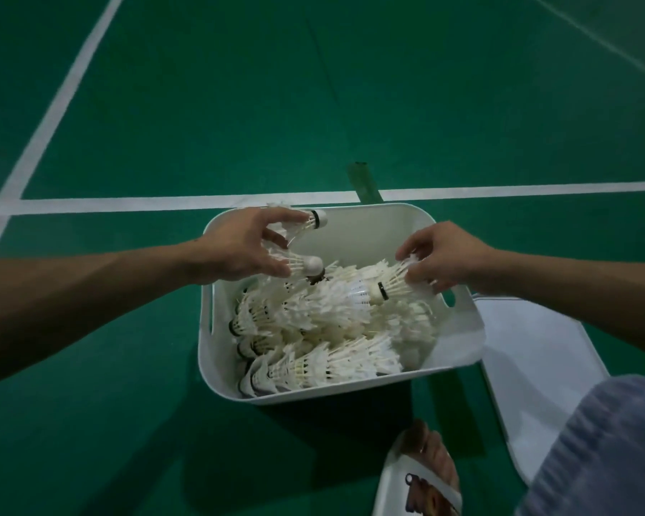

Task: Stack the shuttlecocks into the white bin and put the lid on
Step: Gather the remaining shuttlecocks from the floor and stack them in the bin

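Observation:
A white plastic bin [458, 344] stands on the green court floor, filled with several white feather shuttlecocks [313, 322] lying in stacked rows. My left hand [239, 247] hovers over the bin's far left corner and holds two shuttlecocks, one [315, 219] between the upper fingers and one [306, 264] lower, corks pointing right. My right hand [440, 258] is over the bin's right side and grips a shuttlecock [388, 284] by its feathers, cork pointing left onto the pile. The white lid [537, 351] lies flat on the floor right of the bin.
White court lines [127, 204] cross the green floor behind the bin. A dark green strip [364, 180] lies just beyond the bin. My foot in a white sandal [421, 474] and my grey-clothed knee [604, 452] are at the lower right, near the lid.

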`<state>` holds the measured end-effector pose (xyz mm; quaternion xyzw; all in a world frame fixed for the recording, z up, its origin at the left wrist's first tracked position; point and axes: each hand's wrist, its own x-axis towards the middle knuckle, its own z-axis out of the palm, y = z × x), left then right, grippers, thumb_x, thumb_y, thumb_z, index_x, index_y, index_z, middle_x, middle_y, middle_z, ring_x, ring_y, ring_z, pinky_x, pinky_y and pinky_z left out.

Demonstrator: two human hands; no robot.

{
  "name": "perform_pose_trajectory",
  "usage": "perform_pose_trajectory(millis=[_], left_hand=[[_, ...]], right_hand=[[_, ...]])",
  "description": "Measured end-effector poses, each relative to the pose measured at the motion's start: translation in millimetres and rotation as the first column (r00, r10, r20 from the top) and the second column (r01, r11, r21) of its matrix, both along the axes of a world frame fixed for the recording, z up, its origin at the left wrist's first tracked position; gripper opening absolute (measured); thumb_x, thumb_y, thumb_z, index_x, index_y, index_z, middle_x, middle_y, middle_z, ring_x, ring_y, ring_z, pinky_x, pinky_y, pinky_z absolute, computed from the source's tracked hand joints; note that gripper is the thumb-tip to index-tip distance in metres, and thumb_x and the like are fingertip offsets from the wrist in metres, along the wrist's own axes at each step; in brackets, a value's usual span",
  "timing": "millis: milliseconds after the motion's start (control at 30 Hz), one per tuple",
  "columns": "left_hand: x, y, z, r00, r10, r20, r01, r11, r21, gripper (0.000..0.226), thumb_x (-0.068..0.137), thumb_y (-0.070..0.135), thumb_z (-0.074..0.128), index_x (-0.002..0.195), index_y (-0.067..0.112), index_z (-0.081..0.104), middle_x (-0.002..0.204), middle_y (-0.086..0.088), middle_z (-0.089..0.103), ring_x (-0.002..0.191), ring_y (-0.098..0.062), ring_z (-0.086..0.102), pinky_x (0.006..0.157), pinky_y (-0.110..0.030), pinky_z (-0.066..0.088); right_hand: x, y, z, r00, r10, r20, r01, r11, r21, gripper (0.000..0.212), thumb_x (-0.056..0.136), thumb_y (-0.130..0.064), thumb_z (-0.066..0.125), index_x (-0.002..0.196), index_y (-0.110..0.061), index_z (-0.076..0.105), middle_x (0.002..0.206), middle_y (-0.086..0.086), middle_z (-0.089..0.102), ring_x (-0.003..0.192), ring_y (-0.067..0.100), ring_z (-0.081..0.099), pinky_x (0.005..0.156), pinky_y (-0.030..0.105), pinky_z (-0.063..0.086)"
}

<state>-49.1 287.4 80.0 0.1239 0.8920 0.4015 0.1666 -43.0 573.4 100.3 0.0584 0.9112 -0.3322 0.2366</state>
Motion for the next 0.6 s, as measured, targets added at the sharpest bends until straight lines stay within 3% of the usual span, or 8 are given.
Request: perform_pose_trajectory(millis=[133, 267, 400, 600], left_hand=[[2.1, -1.0, -0.1, 1.000, 0.006, -0.008, -0.006, 1.000, 0.018, 0.082, 0.064, 0.013, 0.086, 0.132, 0.041, 0.051, 0.134, 0.012, 0.054, 0.101, -0.004, 0.063, 0.089, -0.035, 0.053], [4.1, -1.1, -2.7, 1.000, -0.014, -0.010, 0.014, 0.999, 0.045, 0.081, 0.065, 0.011, 0.086, 0.134, 0.038, 0.051, 0.138, 0.011, 0.050, 0.099, 0.000, 0.061, 0.086, -0.031, 0.054], [2.1, -2.8, -6.0, 0.999, -0.032, -0.016, 0.033, 0.999, 0.039, 0.081, 0.066, 0.010, 0.085, 0.134, 0.038, 0.050, 0.138, 0.011, 0.049, 0.097, 0.004, 0.059, 0.079, -0.019, 0.049], [-3.8, 0.7, -1.6, 0.999, -0.041, -0.003, 0.042, 0.997, 0.061, 0.081, 0.068, 0.011, 0.084, 0.134, 0.040, 0.047, 0.139, 0.010, 0.049, 0.103, -0.001, 0.059, 0.074, -0.019, 0.049]], right_hand=[[10.5, -15.0, -15.4, 0.990, -0.026, 0.141, 0.053, 0.980, -0.193, 0.033, 0.078, 0.007, 0.072, 0.108, -0.005, 0.064, 0.094, 0.010, 0.058, 0.066, 0.021, 0.064, 0.055, 0.029, 0.056], [11.8, -24.5, -30.8, 0.970, -0.011, 0.242, 0.080, 0.957, -0.278, 0.041, 0.082, 0.005, 0.069, 0.120, -0.004, 0.059, 0.099, 0.009, 0.061, 0.064, 0.018, 0.065, 0.057, 0.027, 0.055], [8.8, -26.4, -44.3, 0.959, -0.072, 0.274, 0.157, 0.941, -0.301, 0.045, 0.082, 0.005, 0.069, 0.124, -0.006, 0.058, 0.117, 0.010, 0.057, 0.072, 0.016, 0.066, 0.059, 0.025, 0.055], [8.1, -28.3, -48.4, 0.950, -0.193, 0.245, 0.275, 0.888, -0.369, 0.042, 0.080, 0.003, 0.071, 0.120, -0.004, 0.060, 0.113, 0.009, 0.061, 0.084, 0.018, 0.068, 0.060, 0.027, 0.058]])
